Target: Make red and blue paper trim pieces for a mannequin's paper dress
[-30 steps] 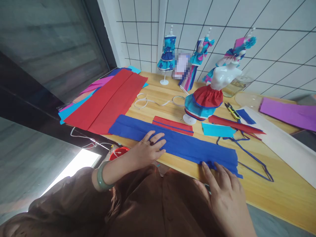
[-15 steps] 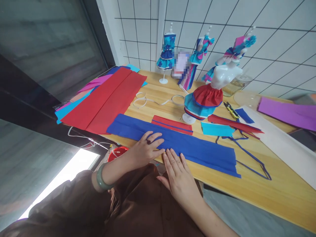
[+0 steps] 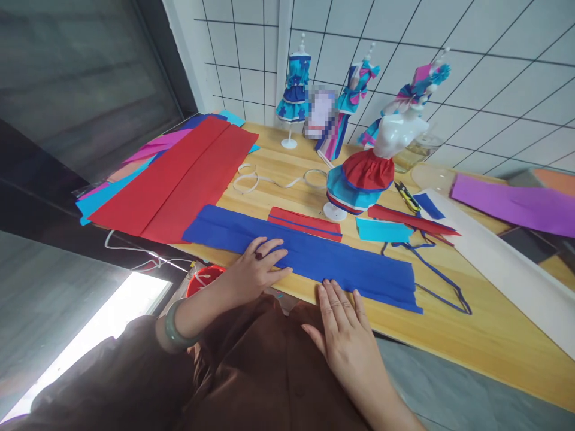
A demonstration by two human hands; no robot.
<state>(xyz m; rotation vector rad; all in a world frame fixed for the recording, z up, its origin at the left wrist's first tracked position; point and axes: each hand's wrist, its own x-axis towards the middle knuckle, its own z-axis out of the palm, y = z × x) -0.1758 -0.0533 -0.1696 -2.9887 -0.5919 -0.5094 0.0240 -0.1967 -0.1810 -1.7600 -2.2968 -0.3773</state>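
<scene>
Wooden table [image 3: 449, 338], hands [image 3: 256, 274] on blue cloth [image 3: 309, 256] — red strip [image 3: 309, 225], skirted mannequin [image 3: 399, 136] beyond

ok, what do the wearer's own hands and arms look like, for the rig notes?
Left hand: dark ring on one finger, green bangle at the wrist, loose brown sleeve above. Right hand: no ring, bangle or sleeve visible.

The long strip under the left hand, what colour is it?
Blue: the long strip shows best in the head view, under the left hand.
</scene>
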